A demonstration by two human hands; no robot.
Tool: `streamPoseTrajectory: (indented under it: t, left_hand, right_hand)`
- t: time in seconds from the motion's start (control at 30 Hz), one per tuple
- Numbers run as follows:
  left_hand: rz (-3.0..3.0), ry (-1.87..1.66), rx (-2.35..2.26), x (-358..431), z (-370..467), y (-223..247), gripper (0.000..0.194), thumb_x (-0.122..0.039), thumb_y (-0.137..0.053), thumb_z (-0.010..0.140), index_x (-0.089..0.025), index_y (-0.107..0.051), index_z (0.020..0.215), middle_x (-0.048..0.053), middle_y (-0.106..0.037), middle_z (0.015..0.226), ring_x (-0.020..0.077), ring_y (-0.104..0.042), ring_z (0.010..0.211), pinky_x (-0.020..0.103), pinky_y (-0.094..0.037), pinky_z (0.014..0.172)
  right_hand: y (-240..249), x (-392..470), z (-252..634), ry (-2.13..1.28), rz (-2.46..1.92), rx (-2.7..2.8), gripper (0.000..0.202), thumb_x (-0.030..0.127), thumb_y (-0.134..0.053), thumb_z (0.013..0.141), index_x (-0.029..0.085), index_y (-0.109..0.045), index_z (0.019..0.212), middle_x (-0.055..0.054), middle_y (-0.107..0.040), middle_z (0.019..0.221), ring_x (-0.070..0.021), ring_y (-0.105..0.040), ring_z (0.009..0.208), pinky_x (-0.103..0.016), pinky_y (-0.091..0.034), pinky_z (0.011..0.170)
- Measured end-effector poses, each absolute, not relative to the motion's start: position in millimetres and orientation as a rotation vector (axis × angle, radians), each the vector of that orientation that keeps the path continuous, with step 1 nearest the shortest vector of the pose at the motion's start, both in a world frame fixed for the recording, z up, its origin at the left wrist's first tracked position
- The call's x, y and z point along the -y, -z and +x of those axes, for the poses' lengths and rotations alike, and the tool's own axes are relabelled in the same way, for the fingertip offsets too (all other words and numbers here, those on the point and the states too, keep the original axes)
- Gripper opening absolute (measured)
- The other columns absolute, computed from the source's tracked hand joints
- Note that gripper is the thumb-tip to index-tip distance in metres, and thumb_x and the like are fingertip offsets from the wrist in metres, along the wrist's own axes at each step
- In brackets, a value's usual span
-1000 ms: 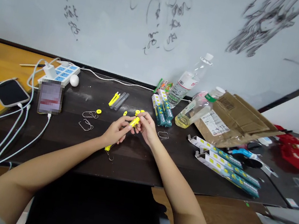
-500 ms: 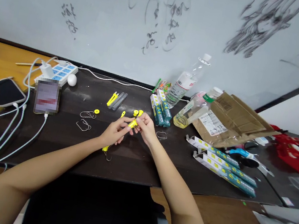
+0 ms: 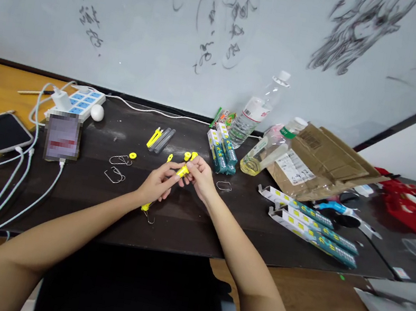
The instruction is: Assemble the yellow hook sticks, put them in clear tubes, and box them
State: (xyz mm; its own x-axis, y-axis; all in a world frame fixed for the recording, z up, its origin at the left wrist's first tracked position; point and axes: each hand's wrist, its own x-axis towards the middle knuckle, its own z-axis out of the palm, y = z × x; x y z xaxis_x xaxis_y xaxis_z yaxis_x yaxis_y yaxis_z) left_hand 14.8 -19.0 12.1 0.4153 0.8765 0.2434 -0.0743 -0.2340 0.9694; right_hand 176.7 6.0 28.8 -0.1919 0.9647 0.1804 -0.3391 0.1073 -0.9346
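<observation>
Over the dark table, my left hand (image 3: 158,183) and my right hand (image 3: 202,180) meet with closed fingers on a small yellow plastic piece (image 3: 182,172). The fingers cover part of it. Just beyond the fingertips lie other small yellow parts (image 3: 187,156). Below my left wrist, another yellow piece with a metal hook (image 3: 148,213) rests on the table, partly hidden by the hand. Bent wire pieces (image 3: 115,175) and a yellow ring (image 3: 133,155) are to the left. One more bent wire (image 3: 224,185) lies right of my right hand.
Yellow sticks (image 3: 154,137) and clear grey tubes (image 3: 162,140) lie behind the hands. Green-and-white boxes (image 3: 222,150), two bottles (image 3: 254,111) and a flattened cardboard package (image 3: 326,157) stand right, with long open boxes (image 3: 314,236) nearer. Left are a power strip (image 3: 80,103) and phones (image 3: 5,131).
The camera view has shifted slightly. Both hands keep hold of the yellow plastic piece, with only a small shift of the right fingers.
</observation>
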Motion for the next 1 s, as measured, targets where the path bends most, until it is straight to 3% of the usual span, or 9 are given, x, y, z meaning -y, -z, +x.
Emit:
streamPoseTrajectory:
  t: [0.17, 0.6, 0.7, 0.87, 1.0]
  left_hand:
    - [1.512, -1.084, -0.729, 16.6, 14.0, -11.0, 0.045, -0.043, -0.053, 0.088, -0.021, -0.045, 0.126, 0.001, -0.063, 0.082, 0.0014, -0.046, 0.033, 0.011, -0.033, 0.027]
    - [1.637, -1.159, -0.692, 21.5, 11.2, -10.2, 0.041, -0.037, -0.052, 0.090, -0.020, -0.048, 0.127, 0.002, -0.063, 0.083, 0.0002, -0.046, 0.035, 0.011, -0.033, 0.029]
    - [1.655, -1.195, -0.671, 20.5, 11.5, -8.3, 0.040, -0.035, -0.053, 0.090, -0.020, -0.049, 0.127, 0.001, -0.062, 0.082, 0.0001, -0.047, 0.035, 0.011, -0.034, 0.029]
    - [1.653, -1.224, -0.647, 15.7, 10.2, -2.8, 0.039, -0.034, -0.053, 0.090, -0.020, -0.048, 0.126, 0.000, -0.062, 0.081, 0.0004, -0.048, 0.035, 0.010, -0.035, 0.030]
    - [1.655, -1.232, -0.627, 15.4, 9.4, -1.6, 0.038, -0.033, -0.053, 0.090, -0.021, -0.048, 0.126, 0.001, -0.063, 0.082, 0.0002, -0.048, 0.035, 0.010, -0.036, 0.030]
  right_hand:
    - [-29.4, -4.9, 180.8, -1.498, -0.706, 1.191, 0.027, 0.039, -0.068, 0.076, 0.019, -0.057, 0.090, 0.008, -0.047, 0.054, -0.0057, -0.041, 0.044, -0.019, -0.041, 0.042]
    - [-31.3, -0.9, 175.3, -1.396, -0.679, 1.227, 0.035, 0.037, -0.076, 0.068, 0.018, -0.047, 0.072, 0.010, -0.049, 0.052, -0.0033, -0.039, 0.039, -0.017, -0.038, 0.040]
    - [-33.3, 2.2, 174.1, -1.405, -0.635, 1.212, 0.031, 0.034, -0.075, 0.071, 0.019, -0.048, 0.075, 0.010, -0.049, 0.052, -0.0039, -0.040, 0.039, -0.017, -0.038, 0.040]
    - [-38.9, 3.8, 178.9, -1.538, -0.591, 1.215, 0.031, 0.034, -0.069, 0.075, 0.017, -0.058, 0.098, 0.009, -0.047, 0.052, -0.0059, -0.042, 0.044, -0.019, -0.041, 0.044]
    - [-39.5, 2.0, 181.3, -1.521, -0.626, 1.258, 0.029, 0.035, -0.069, 0.075, 0.015, -0.061, 0.094, 0.008, -0.048, 0.050, -0.0058, -0.041, 0.044, -0.020, -0.043, 0.044]
